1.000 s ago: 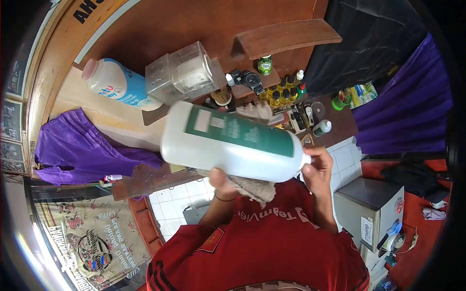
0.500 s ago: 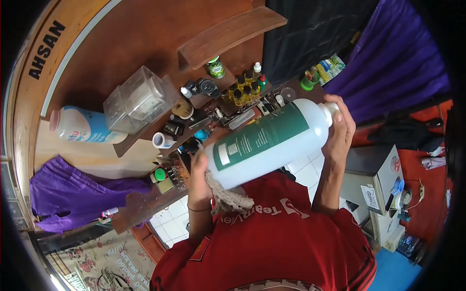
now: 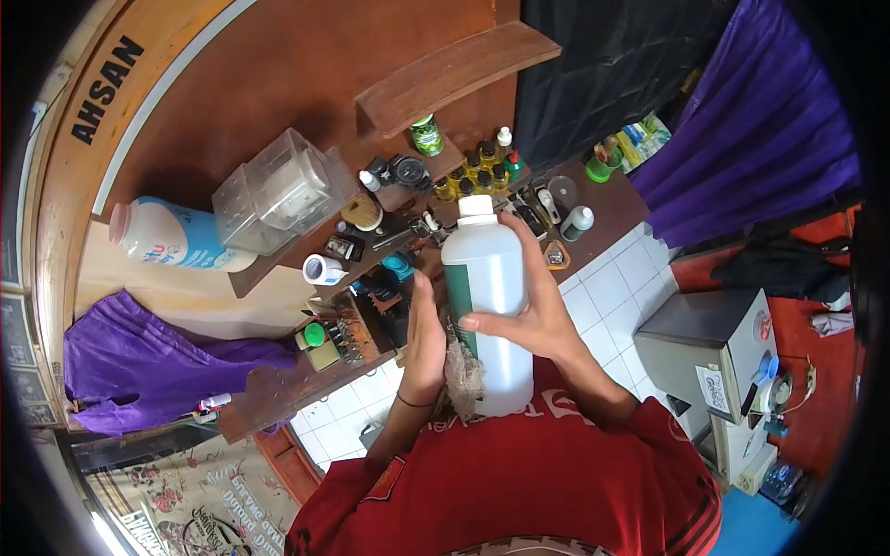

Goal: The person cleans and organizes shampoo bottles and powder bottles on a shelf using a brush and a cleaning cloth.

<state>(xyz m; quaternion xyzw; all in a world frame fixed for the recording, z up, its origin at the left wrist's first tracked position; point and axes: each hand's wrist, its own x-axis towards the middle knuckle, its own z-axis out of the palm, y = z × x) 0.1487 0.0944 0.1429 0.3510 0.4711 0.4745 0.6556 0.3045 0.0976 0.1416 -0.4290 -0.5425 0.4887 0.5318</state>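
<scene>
A large white bottle (image 3: 501, 315) with a green label on its left side stands nearly upright before my chest, its white cap on top. My right hand (image 3: 536, 306) grips it from the right, thumb across the front and fingers behind. On the other side, my left hand (image 3: 426, 338) has its fingers pointing up and holds a grey-brown cloth (image 3: 464, 375) against the bottle's lower left side. Part of the cloth is hidden between palm and bottle.
Behind the bottle runs a brown counter (image 3: 607, 199) with small dark-capped bottles (image 3: 477, 169), a brush, a tape roll (image 3: 323, 270) and clear plastic boxes (image 3: 283, 195). A grey cabinet (image 3: 700, 338) stands right; purple curtains hang at both sides.
The bottle has turned from lying slanted to nearly upright. My right hand has moved from its cap to its side. My left hand and the cloth are now along its left side.
</scene>
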